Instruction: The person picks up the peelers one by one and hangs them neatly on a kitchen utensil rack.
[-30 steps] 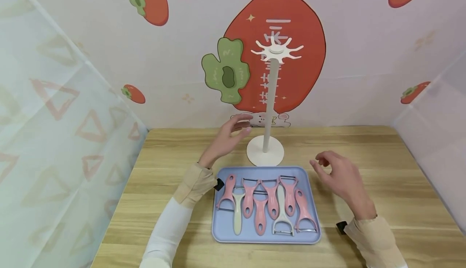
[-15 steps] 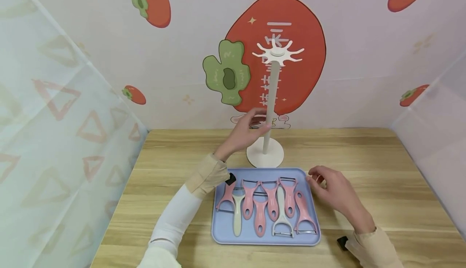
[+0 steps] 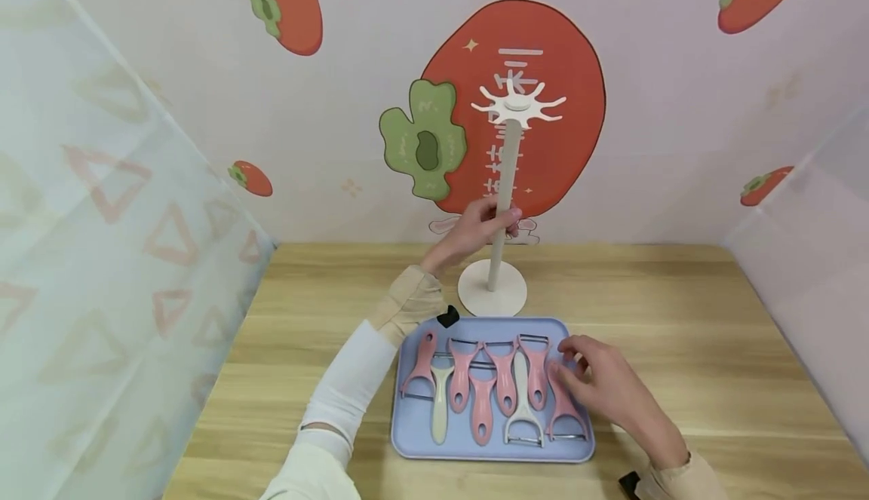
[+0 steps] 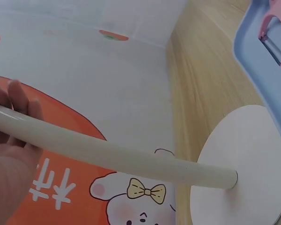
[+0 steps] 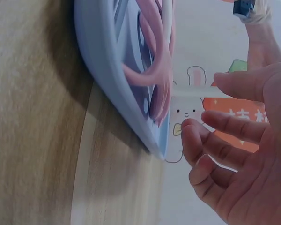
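My left hand (image 3: 483, 227) holds the white pole of a stand (image 3: 505, 176), thumb in front and fingertips showing past its far side. In the left wrist view the fingers curl behind the pole (image 4: 98, 152), well above the round base. Several curved hooks ring the stand's top. My right hand (image 3: 600, 379) hovers at the right rim of the blue tray (image 3: 468, 447), fingers loosely bent and holding nothing. Its fingertips overlap the top of the rightmost pink peeler (image 3: 562, 409). More pink peelers (image 3: 482, 409) and two whitish ones, a cream peeler (image 3: 440, 406) and a white peeler (image 3: 523, 391), lie there too.
The tray rests on a wooden table (image 3: 326, 379), just in front of the stand's round base (image 3: 492, 300). Behind the table rises a wall sheet (image 3: 339, 123) printed with red fruit. Another patterned sheet (image 3: 122, 274) borders the left side.
My left hand has moved right and taken hold of the stand's pole. My right hand has come down and left, from beside the tray to over its right rim.
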Motion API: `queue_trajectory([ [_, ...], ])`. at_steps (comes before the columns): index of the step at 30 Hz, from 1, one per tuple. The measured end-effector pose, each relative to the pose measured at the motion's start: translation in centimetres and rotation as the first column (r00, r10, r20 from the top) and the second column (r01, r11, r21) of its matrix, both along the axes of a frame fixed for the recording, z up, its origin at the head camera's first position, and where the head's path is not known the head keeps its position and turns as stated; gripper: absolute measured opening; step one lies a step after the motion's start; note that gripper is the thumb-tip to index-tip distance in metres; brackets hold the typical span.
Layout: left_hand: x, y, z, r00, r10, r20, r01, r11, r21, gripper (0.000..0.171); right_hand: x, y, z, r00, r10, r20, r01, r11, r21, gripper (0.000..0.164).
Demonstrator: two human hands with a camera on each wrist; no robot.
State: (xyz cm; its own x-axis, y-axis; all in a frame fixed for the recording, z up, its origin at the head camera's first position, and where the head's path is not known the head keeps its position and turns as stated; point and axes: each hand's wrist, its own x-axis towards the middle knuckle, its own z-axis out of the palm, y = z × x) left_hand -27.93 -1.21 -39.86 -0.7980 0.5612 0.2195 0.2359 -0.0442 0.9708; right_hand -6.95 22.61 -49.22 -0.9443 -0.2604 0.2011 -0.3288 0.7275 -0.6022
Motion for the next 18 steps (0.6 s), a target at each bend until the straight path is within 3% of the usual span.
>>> queue_trajectory([
  [6, -0.6, 0.3, -0.5, 0.994, -0.074, 0.083, 0.073, 0.997, 0.013, 0.028, 0.9, -0.3, 0.4, 0.997, -0.017, 0.08, 0.014, 0.999, 0.041, 0.026],
  [10, -0.5, 0.9, -0.7, 0.994, -0.09, 0.063, 0.09, 0.996, 0.001, 0.045, 1.5, -0.4, 0.4, 0.993, -0.05, 0.109, 0.039, 0.994, 0.102, 0.029],
  [18, -0.5, 2.6, -1.3, 0.997, -0.073, 0.004, 0.071, 0.986, 0.15, 0.055, 2.5, -0.4, -0.6, 0.991, -0.095, 0.092, 0.078, 0.981, 0.176, 0.032],
])
